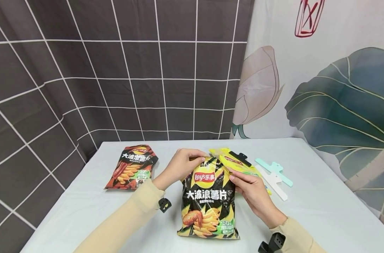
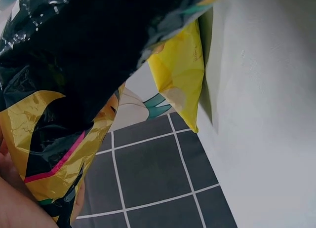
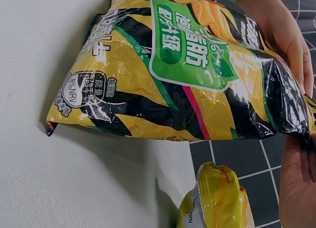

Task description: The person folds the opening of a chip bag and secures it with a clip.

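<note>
A black and yellow bag of potato chips point(image 1: 208, 207) stands upright at the front middle of the table, its printed front facing me. At its upper left corner my left hand point(image 1: 183, 164) pinches the top edge between thumb and fingers. My right hand point(image 1: 254, 192) grips the bag's upper right side, thumb in front and the other fingers partly hidden behind. The right wrist view shows the bag's lower corner point(image 3: 59, 117) on the white tabletop. Dark foil and a gold side of the bag point(image 2: 59, 154) fill much of the left wrist view.
Behind the bag lies a yellow chip bag point(image 1: 225, 154) with a black sealing clip point(image 1: 240, 159) across it. A teal clip point(image 1: 275, 170) and a white clip point(image 1: 274, 181) lie to its right. A dark red chip bag point(image 1: 132, 168) rests at the back left.
</note>
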{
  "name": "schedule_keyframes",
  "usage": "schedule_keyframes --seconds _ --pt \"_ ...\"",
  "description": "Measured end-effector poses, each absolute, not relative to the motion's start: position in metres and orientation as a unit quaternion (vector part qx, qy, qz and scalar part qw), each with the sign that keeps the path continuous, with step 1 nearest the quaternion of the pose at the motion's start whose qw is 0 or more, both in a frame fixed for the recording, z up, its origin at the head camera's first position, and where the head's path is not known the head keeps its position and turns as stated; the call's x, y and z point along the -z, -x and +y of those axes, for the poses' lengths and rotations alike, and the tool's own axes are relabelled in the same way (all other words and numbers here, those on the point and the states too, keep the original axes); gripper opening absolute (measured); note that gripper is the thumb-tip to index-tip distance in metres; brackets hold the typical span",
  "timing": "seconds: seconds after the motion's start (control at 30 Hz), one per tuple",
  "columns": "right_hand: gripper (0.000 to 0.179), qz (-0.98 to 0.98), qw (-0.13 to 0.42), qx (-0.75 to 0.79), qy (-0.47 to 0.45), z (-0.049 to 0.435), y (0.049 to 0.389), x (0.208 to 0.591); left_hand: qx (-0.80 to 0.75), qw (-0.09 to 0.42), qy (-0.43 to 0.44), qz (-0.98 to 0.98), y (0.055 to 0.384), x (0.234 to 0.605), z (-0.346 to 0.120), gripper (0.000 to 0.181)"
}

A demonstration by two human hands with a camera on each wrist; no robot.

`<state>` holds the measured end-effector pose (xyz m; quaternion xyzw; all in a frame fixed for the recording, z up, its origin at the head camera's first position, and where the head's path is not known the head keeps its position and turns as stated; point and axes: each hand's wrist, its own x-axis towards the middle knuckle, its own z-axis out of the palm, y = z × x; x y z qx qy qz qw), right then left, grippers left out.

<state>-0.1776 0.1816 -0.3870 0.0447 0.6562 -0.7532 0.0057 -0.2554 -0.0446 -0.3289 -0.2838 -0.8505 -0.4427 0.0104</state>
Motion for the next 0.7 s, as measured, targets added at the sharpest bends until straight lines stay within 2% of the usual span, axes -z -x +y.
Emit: schedule_keyframes --seconds 0.23,0.7 --pt "0.032 0.654 0.005 0.756 -0.037 0.1815 0.1764 0.3877 0.456 0.022 0.305 -0.836 0.2561 0.3298 -0.0441 0.016" --pt "0.025 0.645 -0.009 0.764 -0.018 0.1813 0.1731 0.3893 0.461 0.007 0.300 -0.835 0.2542 0.3315 -0.0450 0.023"
